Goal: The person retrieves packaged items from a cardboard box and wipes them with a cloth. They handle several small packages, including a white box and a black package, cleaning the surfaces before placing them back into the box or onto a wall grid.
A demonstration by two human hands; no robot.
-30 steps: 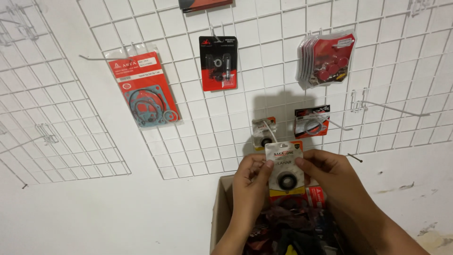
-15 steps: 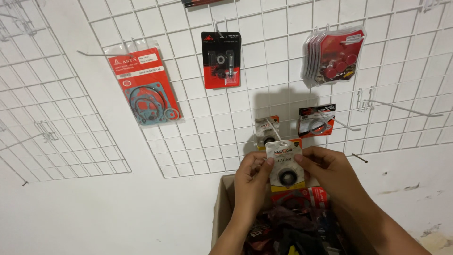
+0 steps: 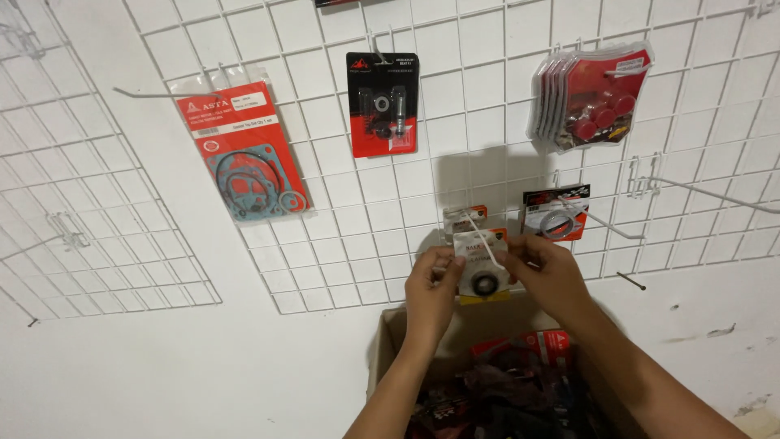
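Both hands have hardly moved since a moment ago; they are still up at the white wire grid wall [image 3: 341, 244], and the small clear plastic packet with a black rubber ring inside [image 3: 483, 268] sits a tiny bit higher against the thin white metal hook [image 3: 475, 228]. The left hand [image 3: 433, 289] pinches the packet's left edge with closed fingers, and the right hand [image 3: 546, 272] pinches its right edge the same way, so the packet is stretched flat between them, right in front of the grid and just under a small packet with an orange top [image 3: 465, 215] that already hangs there. This packet looks very light and bendy, and the shiny plastic may be a bit slippery, so holding it by the two side edges near the top card seems best. Below the hands stands an open brown cardboard box [image 3: 390, 341] full of more dark packets. Higher up hang a big red flat pack with blue rings [image 3: 248, 150], a black and red card pack [image 3: 383, 104] and a bunch of red packs [image 3: 591, 97].
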